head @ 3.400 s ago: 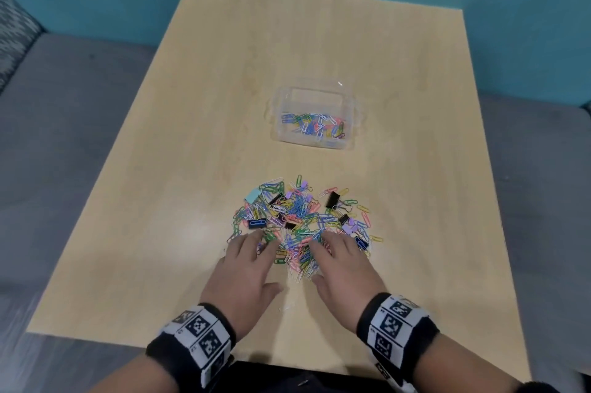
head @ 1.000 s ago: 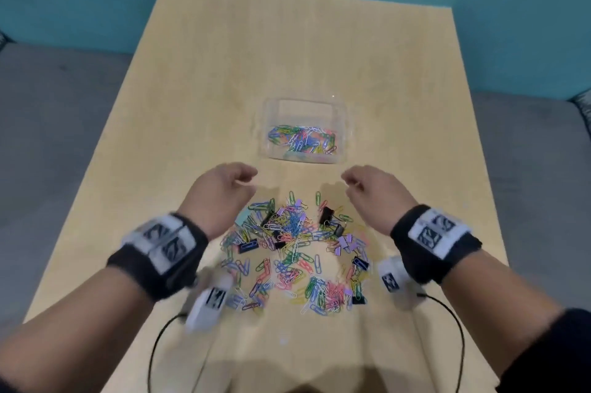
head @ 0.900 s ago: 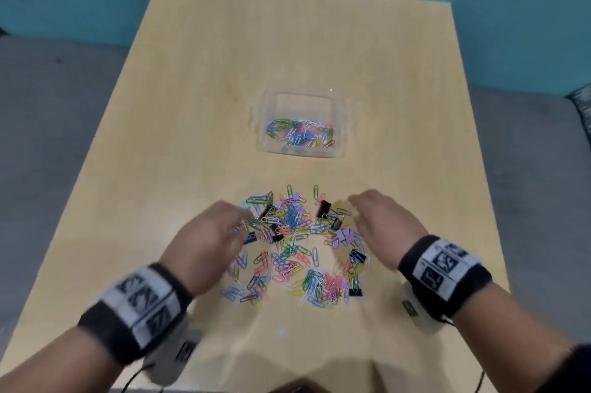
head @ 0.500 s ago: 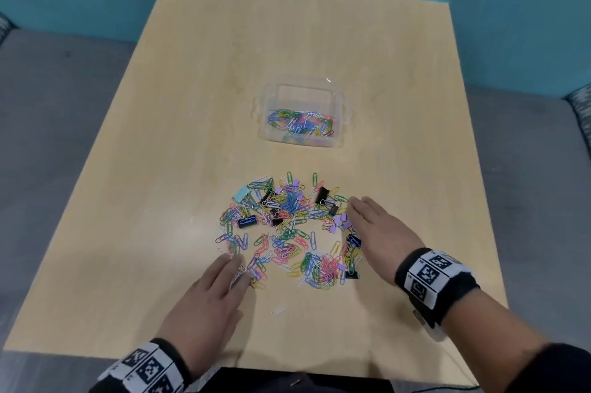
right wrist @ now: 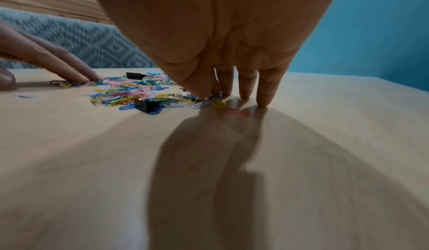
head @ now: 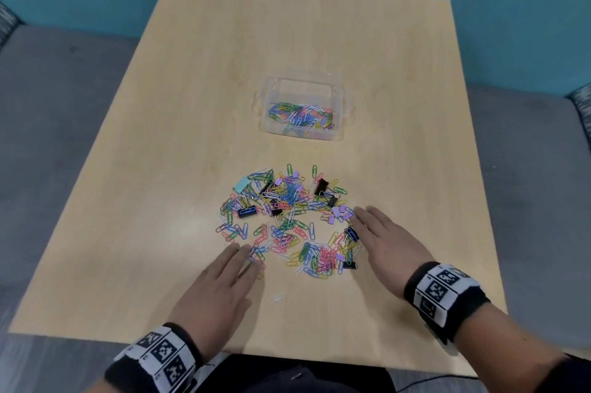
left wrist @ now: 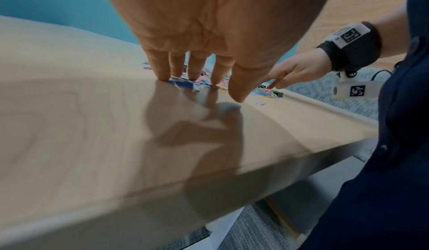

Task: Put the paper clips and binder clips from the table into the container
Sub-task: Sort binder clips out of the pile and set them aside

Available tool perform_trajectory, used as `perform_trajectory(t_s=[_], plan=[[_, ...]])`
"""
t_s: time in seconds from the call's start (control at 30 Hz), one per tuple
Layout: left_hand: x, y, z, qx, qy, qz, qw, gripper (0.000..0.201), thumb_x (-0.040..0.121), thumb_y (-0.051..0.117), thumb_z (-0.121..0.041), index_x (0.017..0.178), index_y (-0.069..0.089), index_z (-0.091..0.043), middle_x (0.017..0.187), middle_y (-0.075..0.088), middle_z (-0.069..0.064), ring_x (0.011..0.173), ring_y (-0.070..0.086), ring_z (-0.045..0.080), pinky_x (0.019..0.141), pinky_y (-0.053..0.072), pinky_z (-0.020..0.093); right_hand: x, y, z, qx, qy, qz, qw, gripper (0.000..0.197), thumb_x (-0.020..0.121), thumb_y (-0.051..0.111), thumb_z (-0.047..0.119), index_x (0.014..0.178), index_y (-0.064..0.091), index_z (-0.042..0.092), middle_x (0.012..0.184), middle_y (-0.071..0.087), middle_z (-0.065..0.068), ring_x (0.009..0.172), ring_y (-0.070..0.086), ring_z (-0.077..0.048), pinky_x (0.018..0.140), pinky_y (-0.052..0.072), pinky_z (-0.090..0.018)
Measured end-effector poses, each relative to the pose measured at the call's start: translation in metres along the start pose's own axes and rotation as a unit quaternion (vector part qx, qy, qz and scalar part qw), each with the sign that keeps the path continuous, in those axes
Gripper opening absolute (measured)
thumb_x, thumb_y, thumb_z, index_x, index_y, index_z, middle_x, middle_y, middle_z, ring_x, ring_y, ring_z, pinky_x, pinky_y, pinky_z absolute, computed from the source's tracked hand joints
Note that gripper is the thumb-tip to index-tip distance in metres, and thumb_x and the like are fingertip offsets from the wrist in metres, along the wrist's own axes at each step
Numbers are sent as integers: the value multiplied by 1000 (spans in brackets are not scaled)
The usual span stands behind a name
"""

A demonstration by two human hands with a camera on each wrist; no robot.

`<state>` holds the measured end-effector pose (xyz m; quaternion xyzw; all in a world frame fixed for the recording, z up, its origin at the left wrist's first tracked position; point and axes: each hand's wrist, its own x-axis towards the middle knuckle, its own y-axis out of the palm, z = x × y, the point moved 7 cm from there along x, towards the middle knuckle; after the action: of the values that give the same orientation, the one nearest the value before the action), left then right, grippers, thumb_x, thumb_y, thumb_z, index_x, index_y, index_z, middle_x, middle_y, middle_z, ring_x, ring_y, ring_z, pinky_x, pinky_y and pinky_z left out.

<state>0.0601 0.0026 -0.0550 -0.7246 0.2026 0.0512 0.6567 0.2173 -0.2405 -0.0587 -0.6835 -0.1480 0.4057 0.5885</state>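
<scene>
A loose pile of coloured paper clips and binder clips (head: 287,219) is spread over the middle of the wooden table (head: 160,168). Beyond it stands a clear plastic container (head: 303,133) with several clips lying inside. My left hand (head: 224,280) lies flat at the pile's near left edge, its straight fingers (left wrist: 162,70) touching the outer clips. My right hand (head: 383,242) lies flat at the pile's right edge, fingertips (right wrist: 262,92) down on the table and clips. Neither hand holds anything. A single white clip (head: 277,298) lies apart, near my left thumb.
Black binder clips (head: 321,186) sit at the pile's far right, a light blue one (head: 241,184) at its far left. The table's near edge (head: 287,357) runs just behind my wrists. Grey floor surrounds the table, with a teal wall behind.
Both hands came back from near the container and dropped flat onto the table on either side of the pile. In the last half second they barely moved.
</scene>
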Motion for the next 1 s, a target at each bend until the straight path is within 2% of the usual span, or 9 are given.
perform_trajectory(t_s=[0.1,0.17,0.27,0.33,0.43,0.53,0.7,0.83,1.0], plan=[[-1,-1,-2,1,3,-3,1000,57,86,35,-35,137,47,-13,148,38,15,140,28,35,105,27,42,-16,2,-3,4,36,-11,999,67,72,28,9,135,48,-2,140,48,-20,128,47,-40,93,51,-47],[-6,-2,-2,-3,4,-8,1000,56,84,37,-34,132,51,-11,145,41,17,137,33,35,103,28,42,-33,7,2,24,54,-18,998,66,72,25,9,131,51,-3,137,51,-21,125,50,-40,88,53,-47],[-10,-5,-8,-7,19,-17,1000,53,82,40,-33,128,54,-10,142,44,18,135,37,35,102,29,41,-51,13,18,53,52,-28,997,55,73,49,4,127,55,-5,131,55,-22,121,53,-39,92,52,-47],[-10,-3,-9,-12,15,-19,1000,54,82,41,-34,130,52,-11,144,42,17,136,35,35,102,29,41,-55,15,19,70,74,-33,994,62,64,66,0,125,56,-5,128,57,-22,119,54,-40,93,51,-47],[-8,0,-13,-6,13,-14,1000,56,83,40,-35,132,50,-10,146,38,19,139,30,36,103,27,42,-64,18,29,70,100,-28,992,59,68,57,6,126,55,-4,129,54,-23,121,50,-41,94,50,-48],[-5,-2,-25,6,43,-19,999,55,82,41,-35,127,53,-8,141,46,21,134,38,37,103,28,42,-69,20,60,72,51,-24,996,57,74,42,13,127,55,-2,130,53,-24,122,49,-42,97,47,-48],[-2,-6,-37,-14,87,-26,996,53,83,45,-35,130,48,-11,141,46,19,134,39,35,103,30,40,-58,-10,89,144,-20,-50,988,51,74,57,18,125,54,9,120,58,-7,103,59,-26,85,54,-33],[0,-3,-44,-18,121,0,993,53,80,48,-39,128,52,-16,141,47,14,133,41,34,99,46,42,-44,-13,105,102,-69,-25,992,50,73,46,18,121,52,9,117,57,-8,97,56,-28,77,55,-38],[4,-9,-40,-16,97,2,995,52,82,48,-40,126,56,-13,138,50,15,133,41,33,99,46,43,-27,-22,133,98,-139,-10,985,50,77,38,20,125,48,10,123,52,-8,105,51,-29,82,53,-41]])
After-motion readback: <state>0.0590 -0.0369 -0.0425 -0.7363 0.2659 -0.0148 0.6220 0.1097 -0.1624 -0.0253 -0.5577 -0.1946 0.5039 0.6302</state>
